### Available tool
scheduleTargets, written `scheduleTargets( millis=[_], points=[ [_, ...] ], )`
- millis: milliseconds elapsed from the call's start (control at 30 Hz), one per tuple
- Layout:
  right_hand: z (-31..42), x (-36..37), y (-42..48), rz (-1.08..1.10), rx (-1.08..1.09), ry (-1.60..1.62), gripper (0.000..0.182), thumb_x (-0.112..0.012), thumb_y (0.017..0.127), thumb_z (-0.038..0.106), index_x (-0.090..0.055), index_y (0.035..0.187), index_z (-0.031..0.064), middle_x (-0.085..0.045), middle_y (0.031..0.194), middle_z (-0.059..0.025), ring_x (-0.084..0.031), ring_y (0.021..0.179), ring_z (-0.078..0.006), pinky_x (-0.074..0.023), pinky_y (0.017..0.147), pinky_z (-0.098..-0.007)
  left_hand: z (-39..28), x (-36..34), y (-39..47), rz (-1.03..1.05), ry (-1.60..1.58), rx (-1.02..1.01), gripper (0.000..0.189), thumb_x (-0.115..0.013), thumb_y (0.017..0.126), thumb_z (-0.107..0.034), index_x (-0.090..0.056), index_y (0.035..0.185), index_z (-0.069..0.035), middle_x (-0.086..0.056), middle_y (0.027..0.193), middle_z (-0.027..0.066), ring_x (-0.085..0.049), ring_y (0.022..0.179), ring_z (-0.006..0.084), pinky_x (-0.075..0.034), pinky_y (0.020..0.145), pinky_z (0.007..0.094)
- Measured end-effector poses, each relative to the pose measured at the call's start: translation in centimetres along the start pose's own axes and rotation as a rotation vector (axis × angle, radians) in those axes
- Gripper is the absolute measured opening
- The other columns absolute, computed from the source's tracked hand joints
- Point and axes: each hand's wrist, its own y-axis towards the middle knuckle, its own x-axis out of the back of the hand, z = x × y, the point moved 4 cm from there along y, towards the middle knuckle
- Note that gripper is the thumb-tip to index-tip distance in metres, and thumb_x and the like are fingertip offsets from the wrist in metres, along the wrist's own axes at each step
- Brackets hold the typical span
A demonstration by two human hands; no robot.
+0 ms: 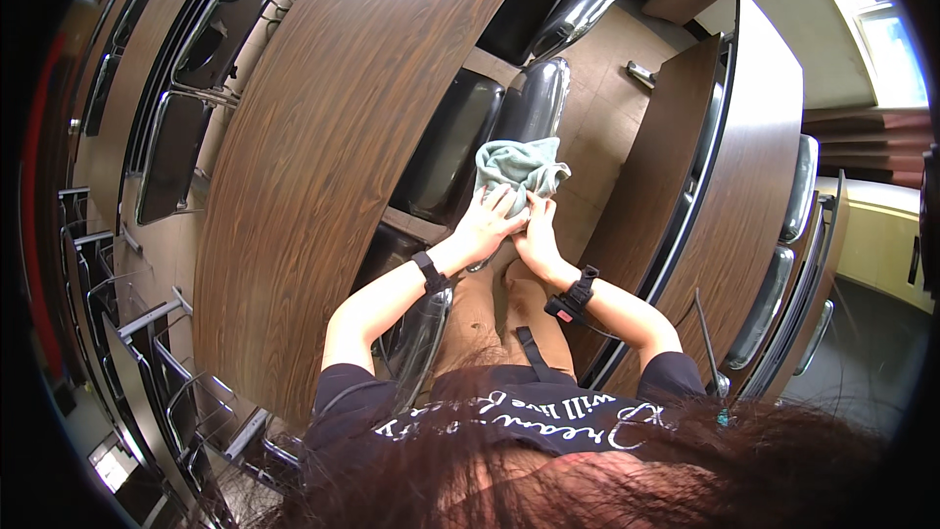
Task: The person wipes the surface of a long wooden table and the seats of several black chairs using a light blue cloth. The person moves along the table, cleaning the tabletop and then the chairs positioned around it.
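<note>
A crumpled pale green cloth (518, 164) is bunched between my two hands, over the near end of a black chair's padded backrest (542, 99). My left hand (488, 220) grips it from the left, its fingers spread over the cloth's near part. On the other side my right hand (538, 224) holds the cloth with bent fingers. The two hands meet at the cloth's lower edge. Black straps circle both wrists, and the right one carries a small device. What part of the chair lies under the cloth is hidden.
A long wood-grain table (323, 147) stands to the left, with black padded chairs (449, 147) along its side. Another wood-grain table (742, 184) is at the right, its front panel (653, 139) facing the aisle. Folding chairs (172, 154) stand at the far left.
</note>
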Motion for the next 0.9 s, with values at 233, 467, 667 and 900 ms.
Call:
scheduleTargets(
  millis=[233,467,667,900],
  points=[
    [-0.4,2.2,6.7,-0.088,-0.039,-0.044,0.065,-0.054,0.064,-0.010,-0.034,0.123,0.0067,-0.030,0.115,-0.0246,-0.041,0.105,-0.0440,-0.0401,0.092,-0.0423,3.6,-1.9,5.4,-0.061,-0.002,0.090,0.034,-0.053,0.078,-0.015,-0.055,0.112,-0.018,-0.045,0.117,0.0153,-0.039,0.115,0.0328,-0.032,0.095,0.0452],
    [-0.8,3.5,7.8,-0.148,0.057,-0.080,0.059,-0.056,0.068,-0.006,-0.037,0.123,0.0078,-0.034,0.116,-0.0255,-0.045,0.102,-0.0444,-0.0415,0.090,-0.0415,3.4,-2.3,6.8,-0.078,0.051,0.112,0.041,-0.054,0.076,-0.010,-0.052,0.116,-0.017,-0.044,0.118,0.0167,-0.040,0.115,0.0323,-0.034,0.094,0.0443],
    [-1.0,1.3,2.0,-0.060,0.049,-0.032,0.062,-0.054,0.071,-0.005,-0.030,0.127,0.0078,-0.033,0.118,-0.0254,-0.047,0.102,-0.0452,-0.0431,0.089,-0.0432,-1.4,-1.0,2.2,0.014,0.163,0.176,0.045,-0.056,0.074,-0.012,-0.049,0.119,-0.016,-0.044,0.119,0.0125,-0.037,0.116,0.0294,-0.034,0.090,0.0474],
    [-5.5,-1.6,-3.1,0.289,0.103,0.050,0.076,-0.073,0.065,0.014,-0.026,0.124,0.0011,-0.032,0.122,-0.0282,-0.040,0.112,-0.0442,-0.0386,0.093,-0.0453,-6.3,-0.7,-3.7,-0.038,0.100,0.145,0.046,-0.057,0.073,-0.017,-0.047,0.118,-0.013,-0.048,0.111,0.0048,-0.043,0.107,0.0234,-0.038,0.083,0.0442]
  ],
)
